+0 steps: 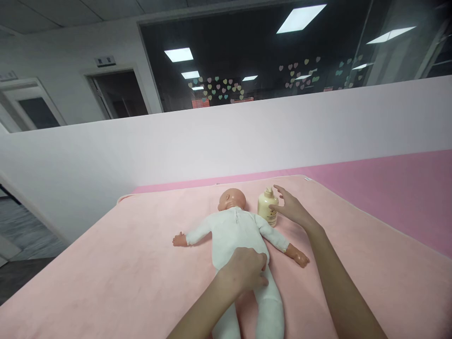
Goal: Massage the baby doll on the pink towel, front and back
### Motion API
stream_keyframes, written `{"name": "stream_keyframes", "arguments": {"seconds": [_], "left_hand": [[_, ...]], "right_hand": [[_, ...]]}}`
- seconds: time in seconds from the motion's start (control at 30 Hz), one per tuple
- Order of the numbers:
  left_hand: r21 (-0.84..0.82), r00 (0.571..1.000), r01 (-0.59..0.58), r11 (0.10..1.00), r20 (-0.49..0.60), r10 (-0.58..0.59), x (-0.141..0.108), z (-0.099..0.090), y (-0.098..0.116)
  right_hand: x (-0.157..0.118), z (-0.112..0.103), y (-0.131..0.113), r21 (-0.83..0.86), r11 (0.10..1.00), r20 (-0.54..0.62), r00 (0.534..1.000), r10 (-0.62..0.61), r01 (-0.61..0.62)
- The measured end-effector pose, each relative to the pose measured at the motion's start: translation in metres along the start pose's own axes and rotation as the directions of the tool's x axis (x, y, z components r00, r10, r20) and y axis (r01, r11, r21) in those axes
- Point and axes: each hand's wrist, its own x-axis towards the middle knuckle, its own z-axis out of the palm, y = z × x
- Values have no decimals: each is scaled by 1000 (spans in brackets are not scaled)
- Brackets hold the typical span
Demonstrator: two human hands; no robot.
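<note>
A baby doll (236,230) with a white cloth body lies on a pink blanket (141,263), its head pointing away from me and its arms spread. My left hand (246,268) is over the doll's lower body, its fingers curled; what they hold, if anything, is hidden. Just right of the doll's head stands a pale yellow pump bottle (267,207), upright. At the bottle's right side is my right hand (291,205), thumb and fingers apart, with the thumb in front of the bottle and the fingers near its top.
Behind the blanket runs a low white wall (212,146) with a dark window (229,56) above it. A pink surface (399,197) extends beyond the blanket on the right. Doorways stand at the back left.
</note>
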Motion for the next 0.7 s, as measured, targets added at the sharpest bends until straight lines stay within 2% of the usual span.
{"name": "stream_keyframes", "arguments": {"seconds": [0.27,0.47,0.7], "left_hand": [[13,1000,-19,1000,-21,19,0,3,-1],[-26,999,27,999,23,-26,-1,-3,2],[-4,999,49,999,11,-49,-3,-3,3]], "right_hand": [[0,0,-3,3,1000,-18,1000,-16,16],[-1,-1,-4,0,1000,-3,1000,6,-6],[-3,-3,-9,1,1000,-12,1000,7,-7]]}}
